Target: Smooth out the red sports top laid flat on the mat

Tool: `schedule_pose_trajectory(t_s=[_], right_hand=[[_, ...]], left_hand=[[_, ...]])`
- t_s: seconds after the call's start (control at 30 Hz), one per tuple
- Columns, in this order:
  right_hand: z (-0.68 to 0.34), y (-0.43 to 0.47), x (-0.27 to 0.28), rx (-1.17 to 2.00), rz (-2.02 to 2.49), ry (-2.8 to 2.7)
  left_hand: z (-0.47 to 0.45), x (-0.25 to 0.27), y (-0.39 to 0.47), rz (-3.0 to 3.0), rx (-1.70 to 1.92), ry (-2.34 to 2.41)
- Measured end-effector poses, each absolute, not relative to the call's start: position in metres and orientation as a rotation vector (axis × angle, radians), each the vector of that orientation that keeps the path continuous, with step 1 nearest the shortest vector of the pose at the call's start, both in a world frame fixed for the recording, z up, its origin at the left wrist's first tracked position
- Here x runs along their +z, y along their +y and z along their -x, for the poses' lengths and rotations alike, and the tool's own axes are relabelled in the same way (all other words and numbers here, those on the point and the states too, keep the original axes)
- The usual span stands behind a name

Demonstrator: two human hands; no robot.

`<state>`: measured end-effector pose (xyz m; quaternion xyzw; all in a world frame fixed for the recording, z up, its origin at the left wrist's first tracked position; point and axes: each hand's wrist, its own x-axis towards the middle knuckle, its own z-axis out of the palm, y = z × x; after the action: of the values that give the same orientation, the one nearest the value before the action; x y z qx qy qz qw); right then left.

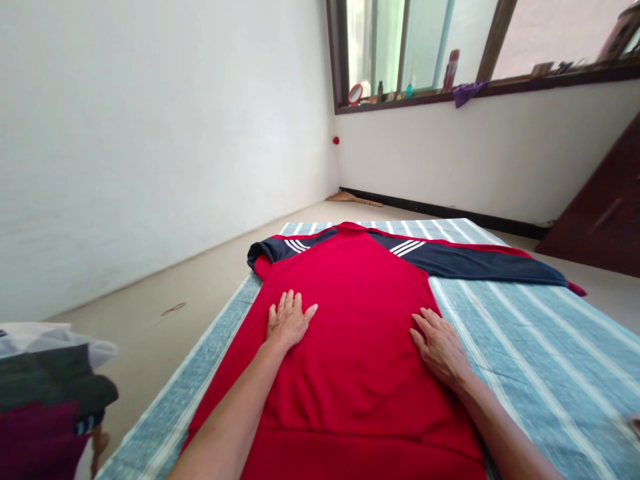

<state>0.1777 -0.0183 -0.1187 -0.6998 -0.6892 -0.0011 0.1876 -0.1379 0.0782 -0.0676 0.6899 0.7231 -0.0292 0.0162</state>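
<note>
A: What lies farthest left?
B: A pile of clothes (45, 380), with white, dark green and purple fabric; then the striped cloth (520, 347), with the red jacket (357, 373) spread flat on it, hem nearest the person.
A: And the sleeve on that side?
B: The left-side sleeve (270, 251) is navy, its end bent at the cloth's edge; 3 white stripes cross its shoulder.
A: The left hand?
B: The left hand (290, 321) rests palm down on the jacket; its forearm slants up and rightward, the fingers point away from the person, the thumb stands out to the right; the grip is loose, clamped on nothing.
A: Moving right?
B: The right hand (441, 347) lies near the jacket's right edge, palm down; its forearm angles inward, the fingers are slightly bent and parted, thumb toward the middle; nothing is pinched there either.
A: Beyond it?
B: The right-side sleeve (485, 261) stretches out long across the cloth, also with 3 white stripes; a dark red panel (600, 207) leans into view farthest right.
</note>
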Motion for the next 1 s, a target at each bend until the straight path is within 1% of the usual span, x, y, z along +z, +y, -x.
schedule_pose_trajectory(t_s=[1.0], right_hand=[[-0.1776,-0.0177,-0.1163,0.018,1.980,-1.947]], left_hand=[[0.1371,-0.0688,0.0799,-2.220,-0.099,2.287]])
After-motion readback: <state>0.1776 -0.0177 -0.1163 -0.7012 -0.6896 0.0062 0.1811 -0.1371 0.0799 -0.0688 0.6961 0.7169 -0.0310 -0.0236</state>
